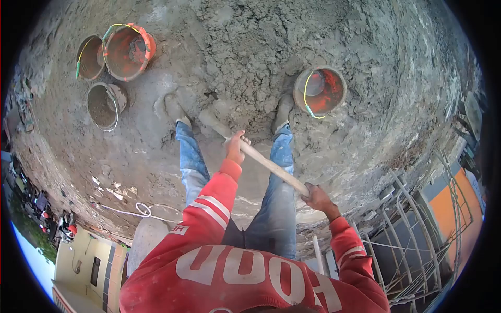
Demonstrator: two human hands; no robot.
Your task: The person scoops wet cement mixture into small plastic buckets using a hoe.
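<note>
Both my hands grip the pale wooden handle of a shovel (pixel 274 168), which slants across in front of my legs. My left hand (pixel 237 146) is wrapped round the handle low down, near the blade end. Higher up, at the handle's top end, my right hand (pixel 318 200) is closed round it. The grey-caked head (pixel 213 122) of the shovel lies low between my feet, at the near edge of a heap of wet grey mortar (pixel 245 57), and blends into it.
An orange-stained bucket (pixel 340 93) stands right of the heap. At the left are a larger orange bucket (pixel 150 46), a dark bucket (pixel 83 57) and a grey bucket (pixel 121 97). A white hose (pixel 142 209) lies behind my left leg; metal bars (pixel 417 224) stand at lower right.
</note>
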